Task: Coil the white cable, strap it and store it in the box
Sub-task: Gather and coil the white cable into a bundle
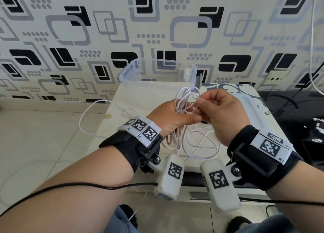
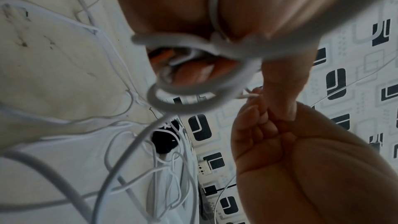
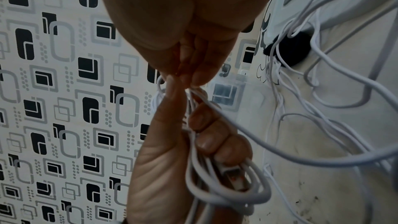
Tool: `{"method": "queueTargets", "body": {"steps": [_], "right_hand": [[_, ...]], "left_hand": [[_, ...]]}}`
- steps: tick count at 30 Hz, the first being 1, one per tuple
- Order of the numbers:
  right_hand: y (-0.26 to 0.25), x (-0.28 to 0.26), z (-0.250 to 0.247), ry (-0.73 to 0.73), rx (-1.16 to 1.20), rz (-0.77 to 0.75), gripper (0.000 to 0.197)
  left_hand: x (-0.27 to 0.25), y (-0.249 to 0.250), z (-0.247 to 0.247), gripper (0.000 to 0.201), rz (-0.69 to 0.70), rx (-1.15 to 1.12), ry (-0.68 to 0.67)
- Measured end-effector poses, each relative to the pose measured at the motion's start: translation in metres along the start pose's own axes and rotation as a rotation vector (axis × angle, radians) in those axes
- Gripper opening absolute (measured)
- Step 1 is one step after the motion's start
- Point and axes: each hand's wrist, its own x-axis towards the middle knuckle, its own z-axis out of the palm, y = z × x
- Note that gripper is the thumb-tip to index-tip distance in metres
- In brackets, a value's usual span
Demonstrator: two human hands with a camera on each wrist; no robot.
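My left hand (image 1: 172, 117) grips a bundle of white cable (image 1: 183, 97) loops held upright above the white table (image 1: 126, 101). My right hand (image 1: 199, 103) pinches one strand at the top of the bundle. In the right wrist view the left hand (image 3: 163, 159) curls round the loops of cable (image 3: 217, 195), and the right hand's fingertips (image 3: 189, 77) pinch a strand just above. More cable (image 1: 201, 145) hangs slack below both hands. The clear plastic box (image 1: 130, 71) stands open at the back of the table against the wall. I see no strap.
A slack loop of the cable (image 1: 91, 113) droops over the table's left edge above the tiled floor. A black hole (image 3: 288, 52) in the tabletop lies under the hands. A wall socket (image 1: 275, 78) and a hanging white cord (image 1: 313, 39) are at the right, over a black surface (image 1: 289, 106).
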Motion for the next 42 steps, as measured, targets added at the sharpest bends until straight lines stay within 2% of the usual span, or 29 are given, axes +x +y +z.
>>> {"method": "queueTargets", "body": {"steps": [8, 12, 14, 17, 21, 28, 31, 35, 42], "right_hand": [[-0.001, 0.0, 0.001, -0.018, 0.033, -0.014, 0.015], [0.002, 0.002, -0.003, 0.017, -0.165, -0.071, 0.014], [0.004, 0.004, -0.006, 0.025, -0.252, -0.067, 0.012], [0.01, 0.006, -0.009, -0.045, -0.346, 0.032, 0.01], [0.014, 0.002, -0.009, -0.195, -0.434, 0.115, 0.011], [0.017, -0.005, -0.008, -0.406, -0.625, 0.053, 0.007], [0.019, -0.005, -0.01, -0.39, -0.747, -0.013, 0.007], [0.021, 0.001, -0.017, -0.292, -0.814, -0.04, 0.008], [0.016, -0.001, -0.02, -0.428, -0.752, -0.052, 0.012]], "left_hand": [[0.0, -0.002, 0.002, 0.016, -0.017, 0.083, 0.085], [0.0, -0.001, 0.001, 0.012, -0.015, 0.07, 0.118], [0.0, 0.0, -0.001, 0.014, -0.016, -0.009, 0.163], [0.002, 0.0, -0.006, 0.019, -0.027, -0.203, 0.199], [0.006, 0.002, -0.013, 0.025, 0.029, -0.328, 0.238], [0.012, -0.001, -0.026, 0.034, 0.071, -0.357, 0.321], [0.013, 0.001, -0.031, 0.032, 0.081, -0.37, 0.339], [0.012, 0.004, -0.037, 0.042, 0.1, -0.458, 0.353], [0.009, 0.009, -0.05, 0.041, 0.109, -0.556, 0.419]]}}
